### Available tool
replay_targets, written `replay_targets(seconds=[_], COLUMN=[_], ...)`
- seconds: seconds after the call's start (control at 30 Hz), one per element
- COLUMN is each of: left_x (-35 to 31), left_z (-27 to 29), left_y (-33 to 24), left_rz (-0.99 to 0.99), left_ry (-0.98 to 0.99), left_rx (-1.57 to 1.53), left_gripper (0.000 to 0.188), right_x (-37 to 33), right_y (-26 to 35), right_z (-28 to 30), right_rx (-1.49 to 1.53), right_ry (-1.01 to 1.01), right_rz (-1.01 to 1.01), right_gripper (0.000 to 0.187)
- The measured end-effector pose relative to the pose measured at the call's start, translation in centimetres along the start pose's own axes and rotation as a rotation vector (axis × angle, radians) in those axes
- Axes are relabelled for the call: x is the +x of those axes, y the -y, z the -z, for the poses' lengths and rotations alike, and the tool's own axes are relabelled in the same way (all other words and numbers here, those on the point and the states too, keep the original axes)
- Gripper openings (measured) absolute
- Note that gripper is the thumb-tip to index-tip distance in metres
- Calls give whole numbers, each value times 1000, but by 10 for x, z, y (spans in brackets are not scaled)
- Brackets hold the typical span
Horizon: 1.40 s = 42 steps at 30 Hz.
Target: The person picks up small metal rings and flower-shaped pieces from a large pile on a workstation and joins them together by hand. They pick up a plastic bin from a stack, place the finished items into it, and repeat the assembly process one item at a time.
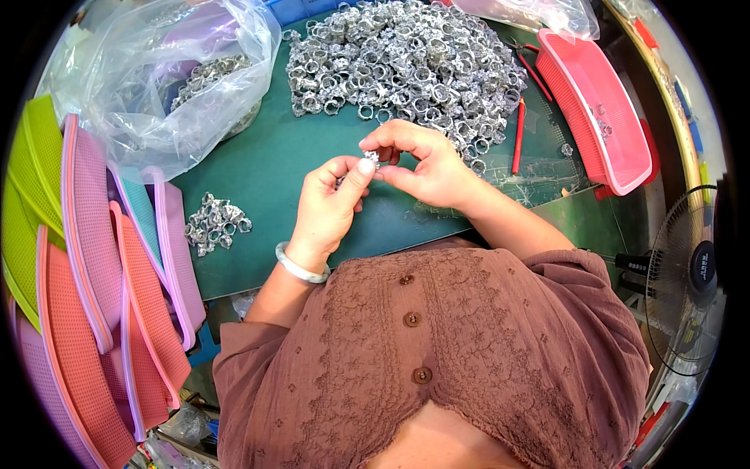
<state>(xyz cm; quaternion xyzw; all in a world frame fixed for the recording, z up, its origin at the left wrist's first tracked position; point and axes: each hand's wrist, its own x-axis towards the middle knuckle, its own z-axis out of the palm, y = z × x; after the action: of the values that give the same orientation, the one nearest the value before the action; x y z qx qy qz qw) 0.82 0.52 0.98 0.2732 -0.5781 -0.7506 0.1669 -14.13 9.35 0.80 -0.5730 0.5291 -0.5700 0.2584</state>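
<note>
Over the near part of the green work mat (273, 164), my two hands meet at a small silver-coloured ring (372, 159). My left hand (332, 199), a pale bangle on its wrist, pinches the ring between thumb and fingers. My right hand (422, 164) has its thumb and forefinger curled about the same ring; its fingertips seem to touch it. Beyond them spreads a large heap of similar rings (406, 59). A much smaller pile of rings (215, 224) lies to the left, near the mat's edge.
A clear plastic bag (148, 117) with more rings stands at the far left. Stacked baskets (94, 227) crowd the left side. Red-handled pliers (535, 74) and a red stick-like tool (519, 137) lie right of the heap, beside a pink basket (574, 117). A fan (695, 273) stands at right.
</note>
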Motion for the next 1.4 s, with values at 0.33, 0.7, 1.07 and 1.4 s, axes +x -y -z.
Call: replay_targets(seconds=[0.33, 0.7, 1.07, 1.4], left_x=[-2, 1, -2, 37], left_z=[-6, -5, -2, 69], left_y=[-1, 6, -4, -123], left_rz=[-166, -292, -107, -805], left_ry=[-4, -24, -36, -556], left_rx=[-24, 46, -193, 303], left_gripper=[27, 30, 22, 19], right_x=[-1, -3, -5, 29], right_y=[-3, -7, -8, -9], right_z=[-1, 2, 8, 34], right_rx=[-12, 42, -25, -895], right_ry=[-21, -24, -59, -159], right_rz=[69, 40, -59, 267], right_gripper=[46, 43, 27, 19])
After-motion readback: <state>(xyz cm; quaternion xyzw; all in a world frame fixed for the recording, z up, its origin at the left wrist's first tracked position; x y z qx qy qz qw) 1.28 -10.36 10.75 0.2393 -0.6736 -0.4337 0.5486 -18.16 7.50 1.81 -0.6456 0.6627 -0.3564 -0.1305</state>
